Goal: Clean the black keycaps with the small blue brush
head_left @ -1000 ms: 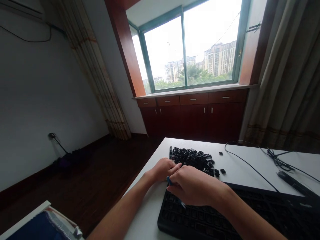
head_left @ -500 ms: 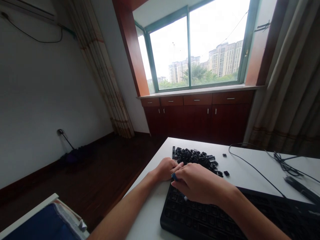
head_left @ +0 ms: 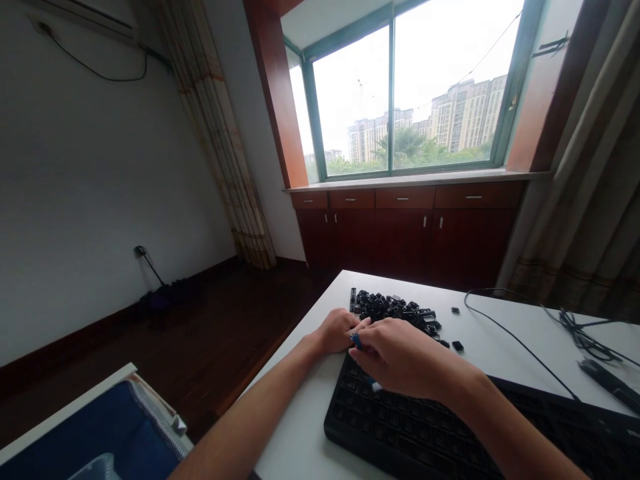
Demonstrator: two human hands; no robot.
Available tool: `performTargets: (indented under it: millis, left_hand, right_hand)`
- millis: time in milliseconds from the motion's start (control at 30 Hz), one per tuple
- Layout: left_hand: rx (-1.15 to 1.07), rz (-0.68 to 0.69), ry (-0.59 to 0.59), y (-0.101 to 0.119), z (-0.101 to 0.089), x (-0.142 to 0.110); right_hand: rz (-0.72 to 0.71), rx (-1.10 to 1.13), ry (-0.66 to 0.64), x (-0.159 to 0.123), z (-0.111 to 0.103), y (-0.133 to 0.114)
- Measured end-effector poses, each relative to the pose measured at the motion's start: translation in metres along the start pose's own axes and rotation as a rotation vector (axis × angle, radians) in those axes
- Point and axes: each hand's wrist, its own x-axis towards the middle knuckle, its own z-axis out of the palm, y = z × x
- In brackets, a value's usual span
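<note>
My right hand (head_left: 400,357) is closed around a small blue tool (head_left: 356,340) and hovers over the far left corner of a black keyboard (head_left: 430,430). My left hand (head_left: 336,331) rests on the white table (head_left: 500,333) just left of it, fingers curled against the keyboard's corner and touching the right hand; whether it holds anything is hidden. Behind both hands lies a pile of loose black keycaps (head_left: 395,311).
Two stray keycaps (head_left: 457,346) lie right of the pile. A black cable (head_left: 520,343) and a dark stick-like object (head_left: 610,385) lie at the table's right. A blue pouch (head_left: 95,437) sits at lower left. Wooden floor, cabinets (head_left: 405,227) and a window lie beyond.
The view has drifted left and slightly up. Both hands stay together at the keyboard's far left corner, the right hand shifting a little toward the keycap pile.
</note>
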Motion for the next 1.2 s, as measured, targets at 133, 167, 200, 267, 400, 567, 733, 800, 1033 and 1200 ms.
performTargets:
  millis: [133, 167, 200, 267, 400, 567, 733, 800, 1033, 1200]
  left_hand:
    - [-0.042, -0.012, -0.004, 0.003, 0.000, 0.000]
    - [-0.050, -0.013, -0.014, 0.001, 0.001, 0.000]
    - [-0.053, -0.012, -0.023, -0.001, 0.001, 0.000]
    - [-0.046, 0.002, -0.036, -0.006, 0.002, 0.001]
    - [0.008, 0.029, -0.090, -0.012, 0.000, 0.002]
    - [-0.011, 0.021, -0.094, -0.004, -0.004, 0.000]
    - [-0.029, -0.028, -0.051, 0.001, -0.002, -0.001]
    - [-0.021, -0.013, -0.068, 0.000, -0.003, 0.000]
    - [-0.032, 0.012, -0.125, -0.003, -0.007, 0.000]
    - [-0.030, -0.007, -0.065, -0.001, -0.002, -0.002]
  right_hand:
    - [0.014, 0.031, -0.021, -0.001, 0.010, 0.001]
    - [0.008, 0.051, -0.022, 0.000, 0.013, 0.001]
    - [-0.002, 0.070, -0.019, 0.000, 0.015, 0.002]
    - [-0.023, 0.095, -0.003, 0.001, 0.015, 0.002]
    - [-0.024, 0.103, 0.046, 0.000, 0.005, 0.002]
    - [0.001, 0.083, 0.016, -0.006, -0.001, 0.002]
    - [0.023, 0.181, 0.002, -0.002, 0.014, 0.000]
    - [0.005, 0.243, 0.027, 0.001, 0.016, -0.002]
    - [0.033, 0.247, 0.066, -0.006, 0.001, 0.003]
    - [0.034, 0.143, 0.019, -0.004, 0.013, 0.004]
